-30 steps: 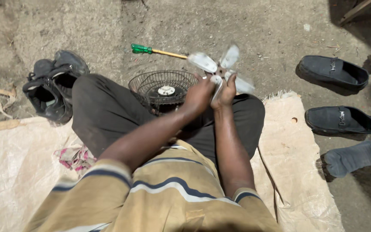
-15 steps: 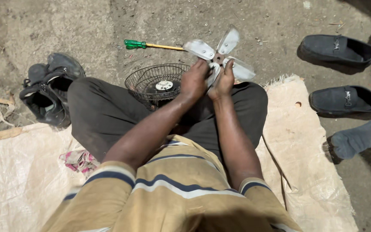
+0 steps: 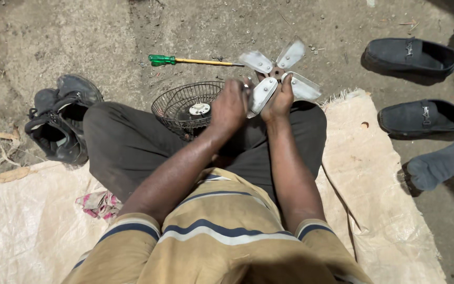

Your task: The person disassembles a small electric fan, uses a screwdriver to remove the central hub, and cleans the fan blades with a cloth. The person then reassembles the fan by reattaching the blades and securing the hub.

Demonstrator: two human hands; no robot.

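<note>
Both my hands hold a small metal fan blade (image 3: 278, 69) with several grey paddles, raised over my lap. My left hand (image 3: 230, 107) grips it from the left near the hub, fingers curled. My right hand (image 3: 279, 98) grips one lower paddle from below. Just left of my left hand, a round wire fan guard (image 3: 177, 107) with a white hub lies on the ground against my knee. A screwdriver (image 3: 193, 61) with a green handle and yellow shaft lies on the dirt beyond the guard, tip pointing at the blade.
I sit on a pale woven sack (image 3: 374, 173) spread over dirt. Dark sandals (image 3: 61, 123) lie at the left, two black loafers (image 3: 411, 55) at the right. Another person's socked foot (image 3: 440, 163) rests at the right edge. A patterned rag (image 3: 98, 204) lies by my left thigh.
My hands and the fan blade have stayed together over my lap; the blade has turned slightly in my grip. The view has shifted a little.
</note>
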